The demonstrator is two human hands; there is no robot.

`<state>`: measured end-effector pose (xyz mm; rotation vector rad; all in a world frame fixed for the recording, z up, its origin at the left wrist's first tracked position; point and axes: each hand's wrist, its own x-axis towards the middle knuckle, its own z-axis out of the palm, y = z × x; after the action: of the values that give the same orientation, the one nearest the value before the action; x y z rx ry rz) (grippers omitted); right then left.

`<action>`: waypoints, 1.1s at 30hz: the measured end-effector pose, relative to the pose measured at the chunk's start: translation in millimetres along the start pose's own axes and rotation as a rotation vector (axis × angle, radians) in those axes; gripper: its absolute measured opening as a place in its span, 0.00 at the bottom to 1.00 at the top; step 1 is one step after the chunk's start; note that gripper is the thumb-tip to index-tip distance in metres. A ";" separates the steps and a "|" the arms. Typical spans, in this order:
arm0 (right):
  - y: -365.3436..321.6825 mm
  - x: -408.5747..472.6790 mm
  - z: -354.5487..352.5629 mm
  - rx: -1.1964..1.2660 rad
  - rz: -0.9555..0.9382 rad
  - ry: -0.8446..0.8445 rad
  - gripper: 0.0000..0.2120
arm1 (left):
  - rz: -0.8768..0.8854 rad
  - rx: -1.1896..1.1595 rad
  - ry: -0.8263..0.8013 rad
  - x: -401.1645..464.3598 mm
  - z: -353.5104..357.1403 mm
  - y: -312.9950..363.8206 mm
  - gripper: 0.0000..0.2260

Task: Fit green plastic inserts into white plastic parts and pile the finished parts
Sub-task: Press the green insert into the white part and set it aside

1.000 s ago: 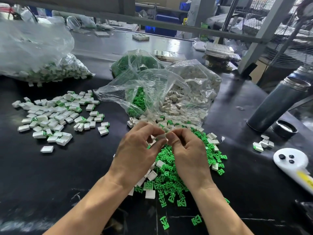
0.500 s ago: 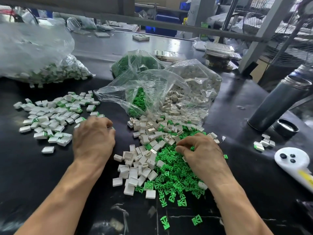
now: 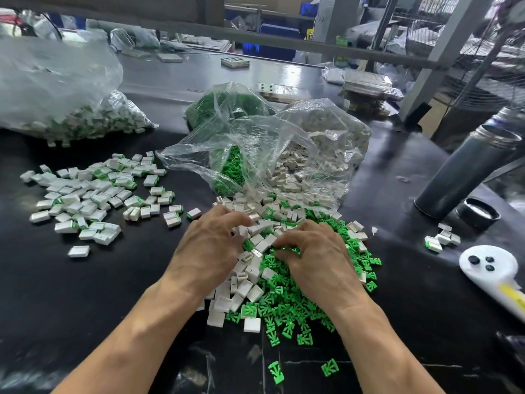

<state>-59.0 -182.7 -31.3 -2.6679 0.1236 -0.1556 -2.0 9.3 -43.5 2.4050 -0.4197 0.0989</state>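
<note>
Green inserts (image 3: 287,305) look light, stiff; pinch by edges. Right hand (image 3: 315,260) pinches one; left hand (image 3: 210,248) curls over white parts (image 3: 247,285), grip unclear.

A dark, glossy table (image 3: 85,294) holds a pile of finished parts (image 3: 93,194) at left, loose white parts (image 3: 244,285) and green inserts (image 3: 289,302) in the middle, clear bags (image 3: 255,143), a grey flask (image 3: 466,169) and its cap (image 3: 478,214) at right.

The desk (image 3: 85,294) is dark and glossy, with scuffed patches. Clear crinkled plastic bags (image 3: 255,143) shine. The white parts (image 3: 250,288) and green inserts (image 3: 287,305) look like smooth plastic. The flask (image 3: 466,172) is matt grey metal.
</note>
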 end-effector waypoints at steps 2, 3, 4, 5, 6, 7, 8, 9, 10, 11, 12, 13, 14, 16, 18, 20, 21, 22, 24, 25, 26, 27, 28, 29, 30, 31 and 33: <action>0.3 0.7 0.1 -0.001 -0.005 0.001 0.10 | -0.005 -0.001 -0.011 0.1 -0.9 1.7 0.09; 0.3 1.3 0.5 -0.010 -0.011 0.002 0.10 | -0.007 0.004 -0.006 0.0 -1.6 2.9 0.08; -0.1 2.0 0.9 -0.021 -0.016 0.004 0.10 | -0.009 0.009 0.002 -0.4 -2.4 3.9 0.08; -0.5 2.7 1.3 -0.028 -0.019 0.008 0.09 | -0.010 0.013 0.008 -0.7 -2.8 4.7 0.07; -0.8 3.2 1.6 -0.031 -0.020 0.013 0.08 | -0.008 0.020 0.012 -1.0 -3.2 5.4 0.07; -1.0 3.5 2.1 -0.031 -0.020 0.019 0.08 | -0.002 0.028 0.015 -1.4 -3.9 5.6 0.07; -0.9 3.4 2.8 -0.030 -0.018 0.024 0.07 | 0.005 0.038 0.017 -2.1 -4.3 6.0 0.07; -0.7 3.1 3.3 -0.024 -0.015 0.032 0.07 | 0.013 0.047 0.020 -2.4 -4.7 6.5 0.07; -0.5 2.7 3.4 -0.011 -0.013 0.047 0.07 | 0.022 0.047 0.024 -2.4 -4.9 7.1 0.08; -0.1 2.3 3.6 0.016 -0.014 0.071 0.06 | 0.028 0.031 0.029 -2.2 -4.9 7.9 0.09; 0.0 1.7 3.6 0.060 -0.016 0.106 0.06 | 0.032 -0.005 0.039 -2.2 -4.8 9.1 0.10; -0.2 1.0 3.6 0.124 -0.017 0.145 0.06 | 0.032 -0.061 0.051 -2.1 -4.7 10.5 0.11; -1.0 0.4 3.9 0.203 -0.013 0.180 0.07 | 0.033 -0.132 0.065 -2.1 -5.0 11.7 0.11; -3.2 -1.2 5.3 0.371 0.001 0.224 0.06 | 0.024 -0.324 0.085 -2.1 -4.9 14.8 0.09; -5.6 -2.9 6.9 0.534 0.022 0.245 0.05 | -0.019 -0.623 0.055 -3.1 -4.3 19.3 0.07; -7.1 -3.9 7.3 0.704 0.042 0.260 0.06 | -0.070 -0.902 0.022 -3.6 -3.1 24.4 0.07; -7.6 -4.0 7.4 0.771 0.043 0.266 0.06 | -0.089 -1.004 0.012 -3.7 -1.7 26.0 0.07; -8.6 -4.3 7.3 0.820 0.039 0.267 0.06 | -0.106 -1.090 0.003 -3.9 -0.2 27.3 0.08; -11.4 -5.0 7.6 0.884 0.027 0.259 0.06 | -0.144 -1.211 -0.009 -3.8 3.0 29.0 0.09; -12.7 -5.3 7.9 0.905 0.023 0.254 0.06 | -0.159 -1.247 -0.012 -3.5 4.2 29.4 0.08; -13.7 -5.7 8.3 0.920 0.024 0.248 0.06 | -0.171 -1.275 -0.014 -3.4 4.6 29.5 0.08; -14.4 -6.0 8.6 0.933 0.027 0.244 0.05 | -0.179 -1.296 -0.015 -3.4 4.8 29.8 0.08; -14.6 -6.4 8.4 0.947 0.027 0.240 0.05 | -0.187 -1.314 -0.016 -3.2 4.5 30.1 0.09; -14.8 -6.5 8.1 0.962 0.023 0.240 0.05 | -0.194 -1.327 -0.015 -3.1 4.0 30.4 0.09; -15.1 -6.6 7.7 0.975 0.018 0.241 0.05 | -0.201 -1.334 -0.014 -3.1 3.4 30.4 0.09; -15.4 -6.7 7.3 0.986 0.012 0.246 0.05 | -0.206 -1.334 -0.013 -3.2 2.7 30.6 0.09; -16.5 -7.5 7.1 1.009 -0.003 0.257 0.05 | -0.212 -1.323 -0.012 -4.1 0.9 31.9 0.11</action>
<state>-64.4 -164.0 -30.8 -1.6359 0.0878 -0.4298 -16.2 -12.9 -25.1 1.1244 -0.1286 -0.2284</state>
